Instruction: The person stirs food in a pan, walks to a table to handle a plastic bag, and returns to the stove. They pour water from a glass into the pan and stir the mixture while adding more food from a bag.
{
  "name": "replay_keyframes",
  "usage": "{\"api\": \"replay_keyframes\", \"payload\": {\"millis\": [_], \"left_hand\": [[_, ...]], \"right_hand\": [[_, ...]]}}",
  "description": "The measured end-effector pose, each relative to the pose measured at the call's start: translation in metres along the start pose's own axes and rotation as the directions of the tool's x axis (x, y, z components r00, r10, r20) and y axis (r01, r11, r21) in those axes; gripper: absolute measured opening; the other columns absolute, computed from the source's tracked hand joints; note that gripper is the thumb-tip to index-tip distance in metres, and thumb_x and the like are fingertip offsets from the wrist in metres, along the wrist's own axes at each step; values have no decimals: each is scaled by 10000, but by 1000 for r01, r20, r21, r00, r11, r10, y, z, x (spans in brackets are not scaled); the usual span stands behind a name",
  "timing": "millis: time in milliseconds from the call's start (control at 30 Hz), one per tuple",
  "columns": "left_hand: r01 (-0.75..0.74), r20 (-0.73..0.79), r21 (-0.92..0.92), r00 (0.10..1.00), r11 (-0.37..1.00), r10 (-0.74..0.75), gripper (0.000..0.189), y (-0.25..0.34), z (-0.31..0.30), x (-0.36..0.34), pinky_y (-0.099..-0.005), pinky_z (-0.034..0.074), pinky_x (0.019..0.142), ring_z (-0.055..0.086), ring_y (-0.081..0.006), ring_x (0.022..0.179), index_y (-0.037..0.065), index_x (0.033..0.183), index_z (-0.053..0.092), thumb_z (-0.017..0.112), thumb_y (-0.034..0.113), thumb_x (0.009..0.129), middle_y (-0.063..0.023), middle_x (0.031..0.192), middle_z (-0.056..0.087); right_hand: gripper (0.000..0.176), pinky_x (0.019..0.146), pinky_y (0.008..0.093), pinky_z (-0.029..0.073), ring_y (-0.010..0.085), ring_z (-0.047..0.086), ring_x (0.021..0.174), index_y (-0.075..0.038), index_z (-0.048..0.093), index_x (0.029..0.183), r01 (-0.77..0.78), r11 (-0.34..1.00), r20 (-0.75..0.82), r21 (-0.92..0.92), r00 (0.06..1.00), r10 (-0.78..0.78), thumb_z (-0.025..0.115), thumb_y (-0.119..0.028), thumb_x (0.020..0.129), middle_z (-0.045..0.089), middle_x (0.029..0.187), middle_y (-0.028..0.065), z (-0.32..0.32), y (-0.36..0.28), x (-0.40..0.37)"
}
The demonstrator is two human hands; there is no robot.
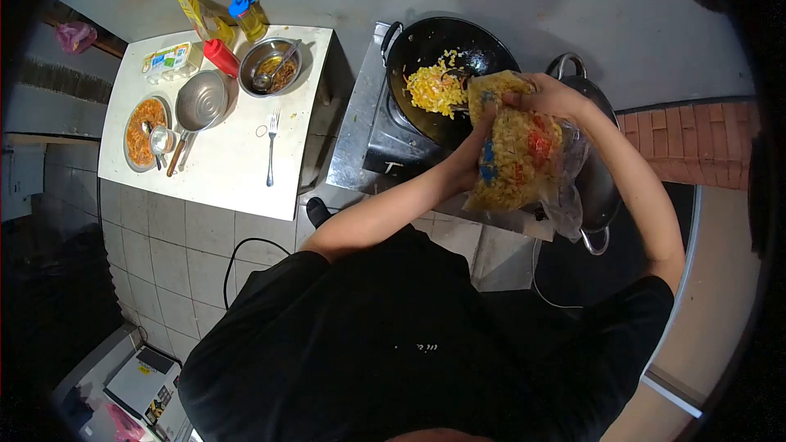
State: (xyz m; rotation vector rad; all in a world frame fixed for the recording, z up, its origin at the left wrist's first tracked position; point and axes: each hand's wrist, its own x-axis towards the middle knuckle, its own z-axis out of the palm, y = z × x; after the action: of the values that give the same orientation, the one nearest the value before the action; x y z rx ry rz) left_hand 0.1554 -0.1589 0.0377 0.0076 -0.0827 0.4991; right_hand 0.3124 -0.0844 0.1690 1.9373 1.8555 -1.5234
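- Plastic bag (517, 165): right of centre, beside the wok (491, 47).
- Left hand (469, 160) and right hand (551, 96) grip its upper part.
- Probably floppy, moderately heavy, slippery; best held at neck and side.

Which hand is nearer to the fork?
Left. The left hand grips the bag by its left side, right of the fork; the right hand, at the bag's top, is farther right.

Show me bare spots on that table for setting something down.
On the white table, the widest bare patch lies between the round grey metal saucepan and the thin loop beside the silver metal fork. A narrower strip borders the fork and right edge. The far end is crowded around the red plastic bottle and round steel bowl.
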Motion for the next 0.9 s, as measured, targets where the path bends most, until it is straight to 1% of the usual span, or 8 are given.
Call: {"api": "replay_keyframes", "payload": {"millis": [67, 333, 467, 533, 600, 667, 767, 900], "left_hand": [[15, -26, -6, 1000, 1000, -15, 687, 2, -4, 1, -445, 491, 1075, 565, -270, 1282, 92, 1501, 348, 382, 589, 1029, -137, 1450, 507], [-84, -80, 275, 991, 958, 110, 695, 2, -16, 3, -406, 547, 1005, 625, -245, 1195, 50, 1458, 374, 385, 588, 1019, -140, 1384, 556], [-92, -55, 141, 993, 986, 101, 688, 5, -13, 4, -392, 564, 970, 633, -248, 1166, 50, 1418, 403, 478, 580, 985, -129, 1353, 566], [-69, -50, 145, 996, 987, 77, 793, 5, -7, 2, -432, 514, 1049, 588, -265, 1248, 49, 1486, 342, 306, 664, 986, -153, 1391, 544], [-77, -56, 132, 995, 988, 85, 768, 2, -12, 4, -436, 511, 1052, 588, -265, 1247, 48, 1479, 351, 324, 646, 998, -154, 1388, 547], [-83, -61, 118, 994, 990, 90, 742, 1, -19, 6, -440, 508, 1054, 589, -265, 1246, 47, 1473, 360, 342, 627, 1011, -156, 1386, 550], [-19, -151, 221, 987, 975, 54, 668, 5, -20, 0, -437, 519, 1040, 598, -262, 1233, 48, 1461, 375, 375, 565, 1039, -159, 1376, 559], [-27, -148, 335, 986, 942, 81, 628, 6, -8, -6, -434, 528, 1028, 598, -261, 1234, 51, 1457, 379, 374, 531, 1053, -161, 1374, 560]], "right_hand": [[549, 900, 304, 523, 151, 648, 1029, -4, 560, 1339, -140, 986, 12, 87, 990, 140, 717, -352, 943, 682, 1195, 93, 3, 3, 4], [627, 773, 295, 534, 165, 649, 978, -75, 584, 1338, -83, 997, -36, -10, 996, 82, 707, -510, 904, 694, 1140, 76, 12, -2, 6], [602, 726, 278, 532, 142, 647, 944, -71, 590, 1326, -42, 999, -23, -33, 999, 41, 629, -539, 950, 693, 1075, 83, 23, -17, -1], [610, 720, 275, 531, 135, 644, 929, -68, 591, 1323, -39, 999, -14, -24, 999, 39, 606, -556, 956, 689, 1043, 79, 25, -12, 5], [620, 713, 272, 530, 127, 642, 914, -66, 592, 1320, -36, 999, -5, -12, 999, 35, 584, -572, 963, 685, 1011, 76, 25, -6, 13], [642, 704, 276, 532, 119, 637, 894, -55, 589, 1317, -272, 962, -42, -23, 962, 271, 549, -594, 972, 674, 977, 73, 17, 1, 19], [611, 765, 291, 537, 132, 640, 931, -39, 587, 1315, -321, 946, -63, 33, 944, 323, 554, -555, 988, 685, 1010, 87, 18, -41, -14], [501, 849, 310, 528, 156, 637, 992, -23, 575, 1315, -37, 983, -101, 181, 993, 56, 615, -410, 999, 687, 1079, 105, 17, 14, 9]]}}
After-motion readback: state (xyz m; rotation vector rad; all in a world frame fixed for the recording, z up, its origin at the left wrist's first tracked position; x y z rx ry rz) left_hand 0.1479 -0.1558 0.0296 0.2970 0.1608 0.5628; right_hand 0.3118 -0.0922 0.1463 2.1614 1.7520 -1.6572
